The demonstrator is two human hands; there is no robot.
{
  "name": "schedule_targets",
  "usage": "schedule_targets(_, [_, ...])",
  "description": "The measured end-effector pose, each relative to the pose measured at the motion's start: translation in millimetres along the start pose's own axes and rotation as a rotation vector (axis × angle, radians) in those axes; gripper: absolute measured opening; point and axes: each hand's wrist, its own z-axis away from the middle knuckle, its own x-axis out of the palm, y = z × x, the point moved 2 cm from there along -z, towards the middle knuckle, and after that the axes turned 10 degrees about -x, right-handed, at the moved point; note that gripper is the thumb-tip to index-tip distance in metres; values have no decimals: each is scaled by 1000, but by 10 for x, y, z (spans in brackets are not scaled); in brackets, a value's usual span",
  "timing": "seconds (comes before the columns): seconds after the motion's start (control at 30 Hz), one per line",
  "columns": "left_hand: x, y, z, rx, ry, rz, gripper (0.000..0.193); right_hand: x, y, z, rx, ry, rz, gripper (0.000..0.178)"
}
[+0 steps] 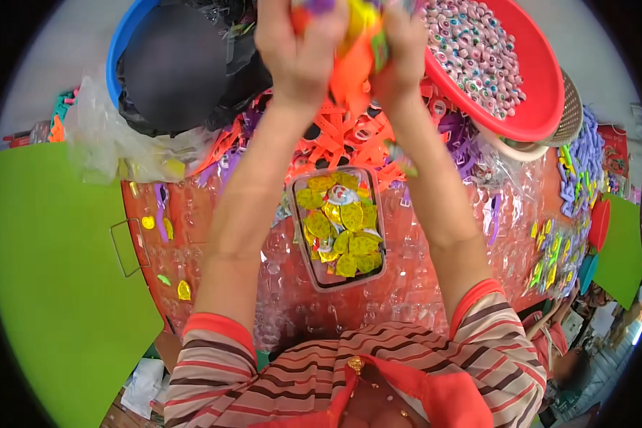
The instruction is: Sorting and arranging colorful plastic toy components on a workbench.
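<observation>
A red table (196, 210), strewn with clear plastic packs (285, 296), fills the space below the hands, with a flat green surface (50, 242) away to the left of the left forearm. The left hand (302, 60) and the right hand (403, 60) are raised close together over the far side of the table, partly cut off by the upper edge. Both are curled in, gripping a loose bunch of bright plastic pieces (353, 71) between them, in orange, yellow, purple and green; blur hides the exact place of each finger.

Just below the hands lies a heap of orange straps (324, 146), with purple straps (462, 146) beside it, below the right hand. Nearer the body, between the forearms, sits a clear plastic box (335, 286) holding yellow pieces (351, 246).

Left of the left hand is a blue basin (116, 60) lined with a black bag (239, 93), with a clear bag (107, 135) below it. Right of the right hand, a tilted red basin (538, 107) holds many eyeball beads (474, 60). Farther out on that side hang bluish-purple strips (586, 150), and another person (546, 339) shows beyond the right elbow.
</observation>
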Motion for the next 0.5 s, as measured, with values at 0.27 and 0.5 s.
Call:
schedule_targets(0.27, [-726,287,1695,-133,-263,-330,58,-1,-735,1725,290,-404,-13,68])
schedule_targets(0.5, [-1166,684,2610,-329,-750,-407,92,-260,-1043,2244,96,-888,373,91])
